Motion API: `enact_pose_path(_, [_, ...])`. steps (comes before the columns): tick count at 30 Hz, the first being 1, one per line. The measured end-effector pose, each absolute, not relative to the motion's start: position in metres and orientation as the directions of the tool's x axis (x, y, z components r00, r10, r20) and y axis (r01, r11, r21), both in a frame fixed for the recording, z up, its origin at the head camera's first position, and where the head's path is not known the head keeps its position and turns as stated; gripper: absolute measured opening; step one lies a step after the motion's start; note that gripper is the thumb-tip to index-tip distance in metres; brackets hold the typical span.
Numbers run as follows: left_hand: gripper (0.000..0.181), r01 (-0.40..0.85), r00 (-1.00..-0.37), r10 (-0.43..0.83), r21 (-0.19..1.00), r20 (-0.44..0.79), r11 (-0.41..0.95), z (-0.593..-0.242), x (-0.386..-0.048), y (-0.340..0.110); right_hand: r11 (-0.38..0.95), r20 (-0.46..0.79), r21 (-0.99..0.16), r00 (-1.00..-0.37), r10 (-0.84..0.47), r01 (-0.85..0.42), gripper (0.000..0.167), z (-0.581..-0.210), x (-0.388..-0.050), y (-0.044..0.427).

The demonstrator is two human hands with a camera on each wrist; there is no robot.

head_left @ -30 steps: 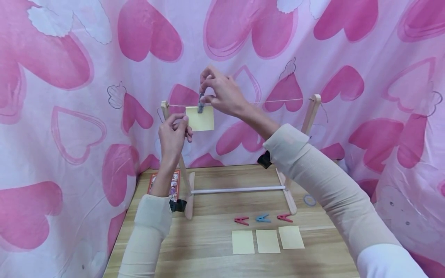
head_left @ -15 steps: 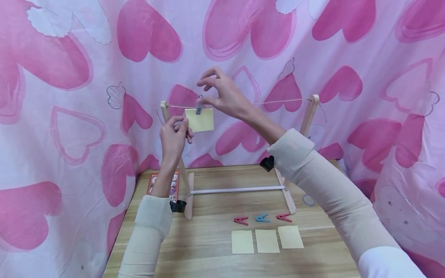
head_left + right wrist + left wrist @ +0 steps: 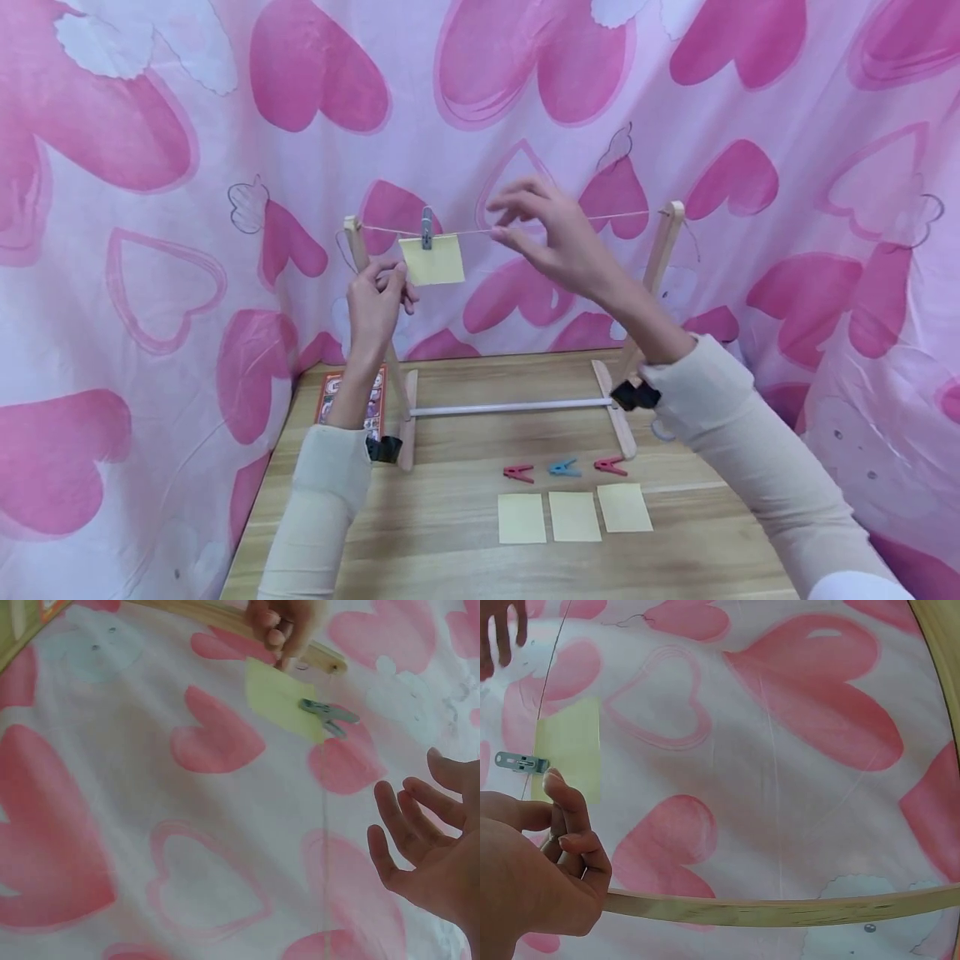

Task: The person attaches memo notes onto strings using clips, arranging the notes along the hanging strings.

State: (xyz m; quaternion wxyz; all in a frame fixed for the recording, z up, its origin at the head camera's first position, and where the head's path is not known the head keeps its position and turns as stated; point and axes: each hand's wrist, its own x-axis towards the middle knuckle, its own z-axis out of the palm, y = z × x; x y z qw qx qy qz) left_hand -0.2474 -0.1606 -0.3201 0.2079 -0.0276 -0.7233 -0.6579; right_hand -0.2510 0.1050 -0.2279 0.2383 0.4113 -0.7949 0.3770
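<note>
A yellow sticky note (image 3: 433, 260) hangs from a string (image 3: 472, 232), with a grey clothespin (image 3: 427, 229) clamped over its top edge. My left hand (image 3: 375, 304) pinches the note's left edge between thumb and fingers; in the right wrist view its fingertips meet the note's corner. To the right of the note, my right hand (image 3: 558, 233) is in the air close to the string, fingers loosely spread and holding nothing. From the right wrist view, the right hand (image 3: 435, 840) is plainly apart from the clothespin (image 3: 327, 714).
Two wooden posts (image 3: 656, 267) hold the string, joined below by a white rod (image 3: 513, 408). On the table lie two red clothespins (image 3: 519, 473), a blue clothespin (image 3: 564, 468) and three yellow notes (image 3: 574, 517). A red printed card (image 3: 375, 404) lies behind the left forearm.
My right hand has let go of the grey clothespin and moved right and slightly down. The clothespin stays on the string and note. My left hand has barely moved.
</note>
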Motion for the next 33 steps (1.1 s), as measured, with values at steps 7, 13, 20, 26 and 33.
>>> enact_pose_path(7, [0.031, 0.266, -0.938, -0.189, 0.952, 0.292, 0.151, -0.333, -0.245, -0.160, 0.362, 0.701, -0.388, -0.527, -0.480, -0.847, 0.030, -0.286, -0.233, 0.140])
enact_pose_path(13, [0.032, 0.241, -0.952, -0.152, 0.955, 0.267, 0.172, -0.344, -0.244, -0.162, 0.354, 0.664, -0.435, -0.561, -0.495, -0.828, 0.028, -0.330, -0.222, 0.158])
enact_pose_path(20, [0.034, 0.198, -0.974, -0.044, 0.933, 0.221, 0.301, -0.378, -0.234, -0.160, 0.430, 0.510, -0.550, -0.696, -0.506, -0.716, 0.024, -0.390, -0.210, 0.169])
enact_pose_path(26, [0.035, 0.189, -0.981, 0.035, 0.889, 0.193, 0.418, -0.441, -0.205, -0.141, 0.518, 0.459, -0.528, -0.740, -0.492, -0.673, 0.028, -0.443, -0.200, 0.175])
enact_pose_path(33, [0.060, 0.049, -0.984, 0.174, 0.902, -0.030, 0.430, -0.547, -0.152, -0.104, 0.597, 0.350, -0.549, -0.810, -0.471, -0.585, 0.037, -0.502, -0.186, 0.175])
